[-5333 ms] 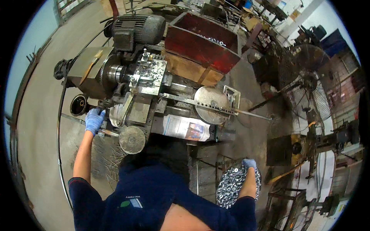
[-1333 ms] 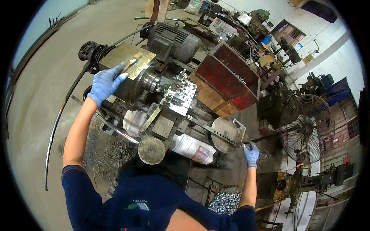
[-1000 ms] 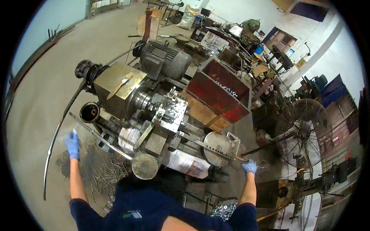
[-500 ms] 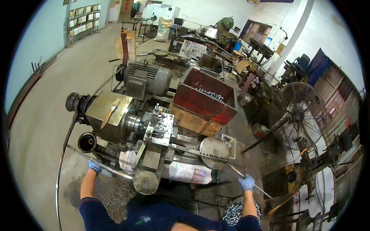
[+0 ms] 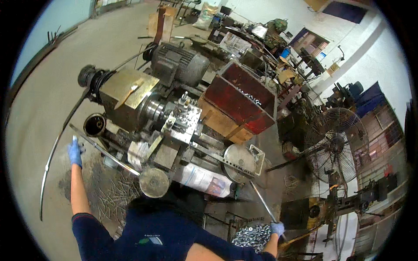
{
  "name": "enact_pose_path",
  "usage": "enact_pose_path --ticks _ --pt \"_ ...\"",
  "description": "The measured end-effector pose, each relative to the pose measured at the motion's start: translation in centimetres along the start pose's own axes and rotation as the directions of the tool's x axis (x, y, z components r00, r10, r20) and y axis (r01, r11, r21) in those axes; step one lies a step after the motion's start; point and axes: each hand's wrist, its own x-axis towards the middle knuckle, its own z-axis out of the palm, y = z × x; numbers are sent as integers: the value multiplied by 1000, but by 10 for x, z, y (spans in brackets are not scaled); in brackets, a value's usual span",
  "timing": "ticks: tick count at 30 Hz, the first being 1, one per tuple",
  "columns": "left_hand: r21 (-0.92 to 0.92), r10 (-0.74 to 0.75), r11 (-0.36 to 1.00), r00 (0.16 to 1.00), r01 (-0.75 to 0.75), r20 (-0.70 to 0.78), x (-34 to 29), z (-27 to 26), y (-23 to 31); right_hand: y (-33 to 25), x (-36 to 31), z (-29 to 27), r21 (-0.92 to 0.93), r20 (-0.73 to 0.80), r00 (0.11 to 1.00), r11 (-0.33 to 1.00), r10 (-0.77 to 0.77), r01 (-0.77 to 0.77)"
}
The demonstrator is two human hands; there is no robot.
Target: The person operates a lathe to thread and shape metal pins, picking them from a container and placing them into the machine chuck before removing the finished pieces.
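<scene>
My left hand [image 5: 75, 153], in a blue glove, is off to the left of a long metal lever [image 5: 104, 152], apart from it. Its fingers stretch upward and look spread; a pale spot shows at the fingertips, too small to name. My right hand [image 5: 277, 228], gloved the same way, is closed around the lower end of a metal rod [image 5: 262, 201], which slants down from beside a round disc [image 5: 239, 163]. Between my arms stands a small lathe-like machine with a chuck [image 5: 154, 109] and a metal-chip-strewn tool block [image 5: 184, 119].
A brush [image 5: 127, 96] lies on the brass-coloured headstock cover [image 5: 114, 87]. Behind the machine sit a motor [image 5: 180, 63] and a red bin [image 5: 235, 102] of small metal parts. More shiny parts [image 5: 252, 237] fill a container by my right forearm. A large fan [image 5: 336, 145] stands right.
My left hand has let go of the long lever and moved left and up. My right hand, still on its rod, has come lower and nearer. The whole view has tilted.
</scene>
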Motion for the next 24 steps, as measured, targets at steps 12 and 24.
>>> enact_pose_path --ticks 12,24 --pt "97 52 995 964 -27 -259 -3 83 -3 75 -59 11 -127 138 982 986 126 -109" --pt "34 10 999 962 -1 -272 -11 86 5 69 -76 8 -187 193 973 979 123 -87"
